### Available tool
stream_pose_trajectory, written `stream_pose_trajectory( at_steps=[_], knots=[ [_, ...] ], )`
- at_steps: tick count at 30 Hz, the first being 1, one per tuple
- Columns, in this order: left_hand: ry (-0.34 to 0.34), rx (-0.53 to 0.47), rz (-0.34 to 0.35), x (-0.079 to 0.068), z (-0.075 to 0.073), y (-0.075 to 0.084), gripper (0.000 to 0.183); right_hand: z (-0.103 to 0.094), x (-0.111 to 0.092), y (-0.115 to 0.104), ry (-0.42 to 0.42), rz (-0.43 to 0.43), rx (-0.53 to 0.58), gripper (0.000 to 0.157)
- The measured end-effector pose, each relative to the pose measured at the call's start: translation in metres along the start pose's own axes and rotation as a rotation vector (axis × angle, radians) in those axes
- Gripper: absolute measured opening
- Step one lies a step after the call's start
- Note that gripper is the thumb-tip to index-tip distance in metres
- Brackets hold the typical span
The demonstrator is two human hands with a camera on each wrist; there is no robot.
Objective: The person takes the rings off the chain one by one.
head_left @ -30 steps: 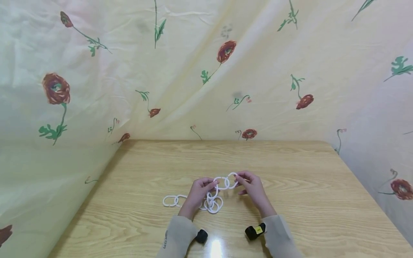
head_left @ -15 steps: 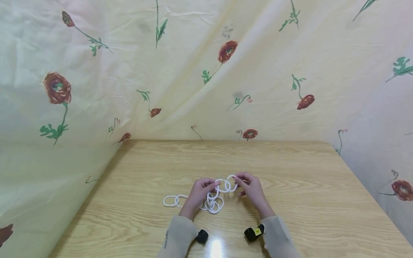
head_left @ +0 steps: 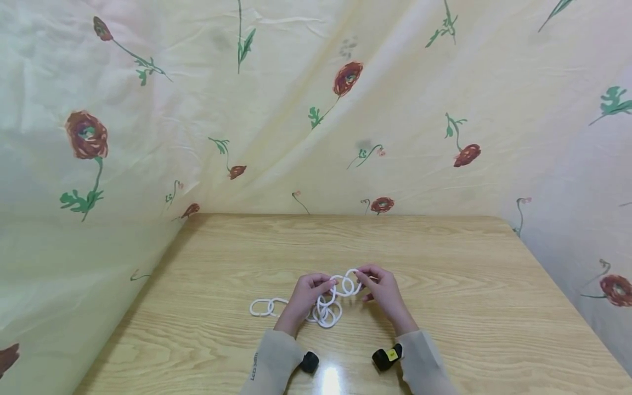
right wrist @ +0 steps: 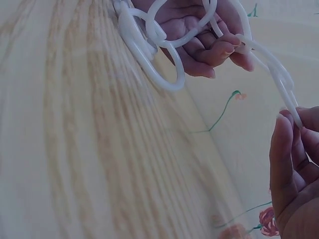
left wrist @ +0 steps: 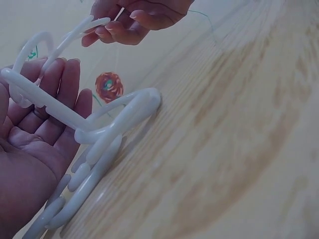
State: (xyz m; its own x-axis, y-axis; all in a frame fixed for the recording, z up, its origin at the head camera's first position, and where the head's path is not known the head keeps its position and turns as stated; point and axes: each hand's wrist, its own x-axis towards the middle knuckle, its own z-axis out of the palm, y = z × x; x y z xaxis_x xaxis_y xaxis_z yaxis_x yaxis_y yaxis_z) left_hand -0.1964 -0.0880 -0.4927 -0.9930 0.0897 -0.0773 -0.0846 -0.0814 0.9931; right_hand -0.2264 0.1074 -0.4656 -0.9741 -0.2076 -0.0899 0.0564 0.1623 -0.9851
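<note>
A white plastic chain (head_left: 260, 315) of oval links runs between and below the two hands. My left hand (head_left: 302, 296) pinches one link between thumb and fingers. My right hand (head_left: 385, 288) pinches the end link (head_left: 350, 270) by its outer side, seen edge-on in the right wrist view. One link spans from that end link to the left fingers, both held above the table. From the left hand more links (left wrist: 117, 124) drop to a small overlapping heap on the wood. Further links stretch out left, partly hidden behind the left wrist.
The wood-grain table (head_left: 444, 258) reaches back to a pale, flower-printed cloth (head_left: 276, 109) that hangs behind it and at both sides. Black wrist cameras (head_left: 309, 362) sit under both sleeves, low over the front of the table.
My right hand has shifted slightly left and down, bringing the end link closer to the left hand. The left hand and the heap of links stay about where they were.
</note>
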Motion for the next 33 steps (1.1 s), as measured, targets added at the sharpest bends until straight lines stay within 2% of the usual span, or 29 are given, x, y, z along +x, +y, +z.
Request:
stream_pose_trajectory(
  at_steps=[10, 17, 33],
  knots=[
    [-0.016, 0.003, -0.002, -0.0035, 0.0016, 0.0052, 0.029, 0.0003, -0.0001, -0.0004, 0.002, -0.001, -0.012, 0.023],
    [-0.013, 0.021, 0.001, -0.0028, 0.0012, 0.0044, 0.03, 0.001, 0.0001, 0.0005, -0.006, -0.003, -0.004, 0.022],
    [-0.022, -0.007, 0.019, -0.0024, 0.0003, 0.0016, 0.029, 0.0023, 0.0009, 0.0017, -0.015, -0.012, -0.02, 0.022]
  ],
)
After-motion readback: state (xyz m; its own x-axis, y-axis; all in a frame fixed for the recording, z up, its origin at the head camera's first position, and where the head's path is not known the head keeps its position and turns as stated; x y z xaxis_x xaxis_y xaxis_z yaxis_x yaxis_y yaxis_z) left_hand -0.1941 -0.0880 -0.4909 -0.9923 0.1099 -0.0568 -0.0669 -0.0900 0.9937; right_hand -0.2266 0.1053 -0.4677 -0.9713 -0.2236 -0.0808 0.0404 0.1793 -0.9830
